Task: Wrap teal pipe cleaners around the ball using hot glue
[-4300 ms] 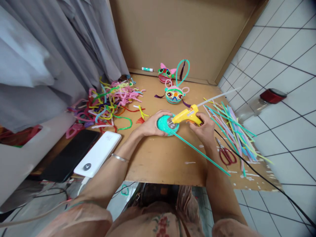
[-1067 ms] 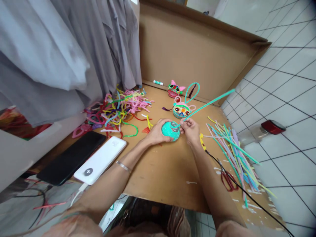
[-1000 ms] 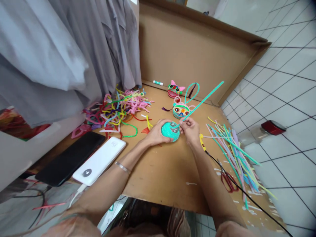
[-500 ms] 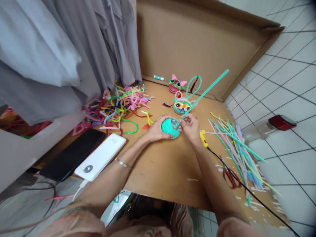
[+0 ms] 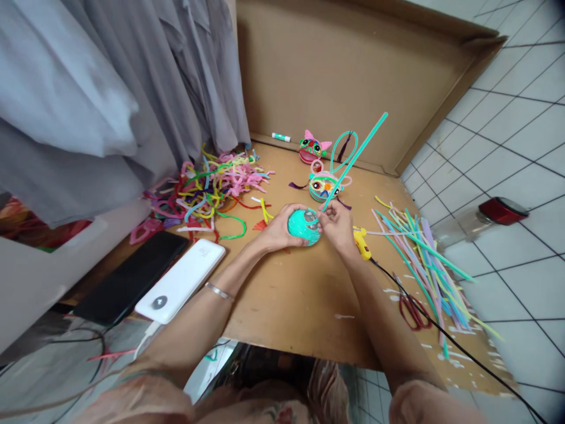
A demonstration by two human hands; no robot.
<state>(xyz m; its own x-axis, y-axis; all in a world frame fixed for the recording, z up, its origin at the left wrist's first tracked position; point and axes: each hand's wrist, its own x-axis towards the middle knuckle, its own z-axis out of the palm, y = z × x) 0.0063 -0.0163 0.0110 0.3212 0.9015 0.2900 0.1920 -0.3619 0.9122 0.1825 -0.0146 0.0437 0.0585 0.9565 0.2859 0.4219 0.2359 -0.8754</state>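
My left hand (image 5: 281, 228) is closed around a turquoise ball (image 5: 301, 227), which has a greyish uncovered patch at its upper right. In a pinch, my right hand (image 5: 336, 225) grips a turquoise pipe cleaner (image 5: 359, 154) against the ball's right side. The free length of the pipe cleaner slants up and to the right. Just behind the hands sits a decorated round animal head (image 5: 323, 187) with pink loop ears. Farther back is a red animal head (image 5: 311, 148) with pink pointed ears.
Tangled pipe cleaners (image 5: 220, 182) lie at left, near a black phone (image 5: 132, 277) and a white power bank (image 5: 180, 281). A yellow glue gun (image 5: 362, 242), red-handled scissors (image 5: 415, 312) and straight pipe cleaners (image 5: 424, 259) lie right, crossed by a black cord. Cardboard (image 5: 353, 76) stands behind.
The free end of the pipe cleaner has swung left and stands steeper. Both hands keep their hold, with the right one shifted slightly left.
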